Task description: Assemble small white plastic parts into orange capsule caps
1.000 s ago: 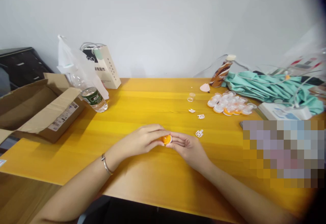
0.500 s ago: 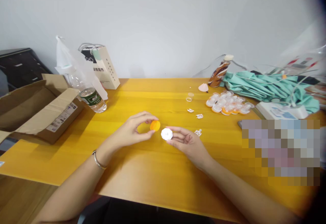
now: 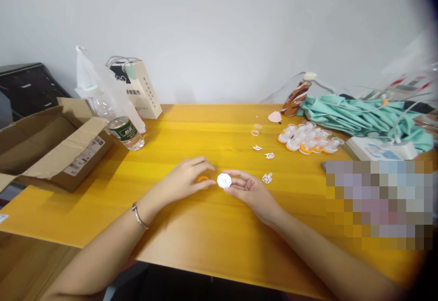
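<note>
Between the thumb and fingertips of my right hand (image 3: 248, 191) is a small white round disc (image 3: 224, 181) with a scalloped edge, its flat face toward me. My left hand (image 3: 188, 177) is just left of it, thumb and fingers spread apart. Behind the left thumb shows part of an orange round cap (image 3: 203, 179), seemingly lying on the table; the hand hides the rest of it. Right of my right hand lie small white cut-out plastic pieces, the nearest piece (image 3: 267, 178) close to the knuckles. Farther back is a clear ring-like part (image 3: 255, 132).
A cluster of clear-topped capsules (image 3: 310, 137) with orange and white bases stands at the right, before a brown drink bottle (image 3: 298, 95) and a green folded cloth (image 3: 356, 116). An open cardboard box (image 3: 85, 164), a water bottle (image 3: 126, 133) and a paper bag (image 3: 145, 88) are at the left.
My left hand has lowered and its fingers have come off the orange cap, which now sits lower behind the thumb. The right hand keeps the white disc in nearly the same place.
</note>
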`<action>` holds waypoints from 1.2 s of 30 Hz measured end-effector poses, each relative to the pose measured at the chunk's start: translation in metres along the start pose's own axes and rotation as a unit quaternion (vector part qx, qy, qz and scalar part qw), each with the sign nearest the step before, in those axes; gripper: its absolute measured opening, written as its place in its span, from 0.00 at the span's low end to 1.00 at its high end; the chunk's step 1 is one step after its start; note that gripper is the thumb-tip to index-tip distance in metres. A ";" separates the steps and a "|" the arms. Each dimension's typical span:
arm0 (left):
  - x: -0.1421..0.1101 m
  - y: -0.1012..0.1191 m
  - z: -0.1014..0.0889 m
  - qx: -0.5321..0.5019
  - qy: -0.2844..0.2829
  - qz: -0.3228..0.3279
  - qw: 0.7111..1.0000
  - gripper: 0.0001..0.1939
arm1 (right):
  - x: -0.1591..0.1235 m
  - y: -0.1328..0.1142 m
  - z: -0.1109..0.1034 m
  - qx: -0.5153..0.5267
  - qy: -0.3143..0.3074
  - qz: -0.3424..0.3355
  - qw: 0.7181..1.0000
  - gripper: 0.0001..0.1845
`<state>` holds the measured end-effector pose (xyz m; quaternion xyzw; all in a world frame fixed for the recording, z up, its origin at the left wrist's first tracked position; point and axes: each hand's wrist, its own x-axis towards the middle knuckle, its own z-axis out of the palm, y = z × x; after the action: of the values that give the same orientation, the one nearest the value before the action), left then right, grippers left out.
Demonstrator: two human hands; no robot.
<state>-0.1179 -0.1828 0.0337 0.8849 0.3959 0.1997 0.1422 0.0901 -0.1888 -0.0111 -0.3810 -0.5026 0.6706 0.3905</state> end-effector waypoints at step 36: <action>-0.006 0.012 0.028 0.192 0.089 0.101 0.972 0.09 | 0.001 0.007 0.004 0.048 0.001 -0.009 0.999 0.22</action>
<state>-0.1007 -0.1981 0.0127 0.9098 0.3467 0.2108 -0.0872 0.0850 -0.1912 -0.0169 -0.3573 -0.4729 0.6902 0.4151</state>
